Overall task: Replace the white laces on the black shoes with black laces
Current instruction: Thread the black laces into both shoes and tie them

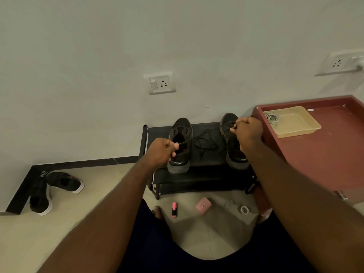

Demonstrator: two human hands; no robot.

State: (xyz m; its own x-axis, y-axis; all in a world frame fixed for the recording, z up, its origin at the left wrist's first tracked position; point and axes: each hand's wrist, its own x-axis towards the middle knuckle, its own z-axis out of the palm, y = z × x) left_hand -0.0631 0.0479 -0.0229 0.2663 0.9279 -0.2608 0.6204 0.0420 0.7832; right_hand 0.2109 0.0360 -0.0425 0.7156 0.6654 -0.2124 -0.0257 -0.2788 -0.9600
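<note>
Black lace (197, 136) | left grip (160, 152) pinching end | right grip (248, 133) pinching it, just beside cabinet (256, 113) edge

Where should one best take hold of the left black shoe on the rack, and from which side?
Probably best to take the left black shoe by its heel collar, from above on the near side: its heel is the near end and its mouth opens upward.

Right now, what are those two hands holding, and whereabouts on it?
A black lace, stretched between both hands: the left hand pinches it near one tip, the right hand pinches it farther along, with loose loops hanging below.
</note>
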